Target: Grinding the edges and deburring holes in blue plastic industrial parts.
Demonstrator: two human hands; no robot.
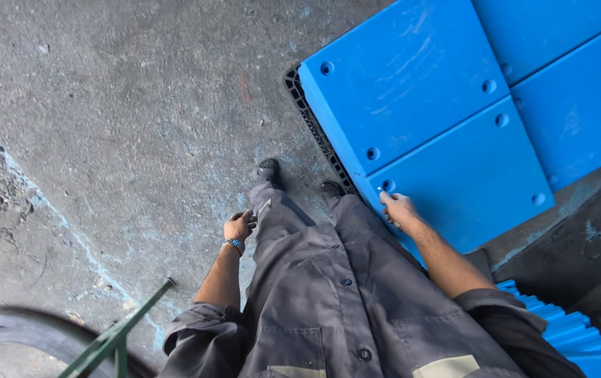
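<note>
Blue panels (412, 91), drilled with holes, are stacked on a black pallet (312, 126) on the concrete floor (104, 140). The nearest panel's corner is touched by the right hand (398, 210), fingers curled at its edge; a firm hold cannot be told. The left hand (239, 227) is loosely curled, empty. A green bar (118, 329) and more blue sheets (566, 329) lie nearby.

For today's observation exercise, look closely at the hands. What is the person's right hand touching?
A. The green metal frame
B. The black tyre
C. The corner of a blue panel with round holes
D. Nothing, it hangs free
C: the right hand rests its fingertips on the near corner of the blue panel, beside one of its round holes, while the left hand hangs by the grey trouser leg.
</note>
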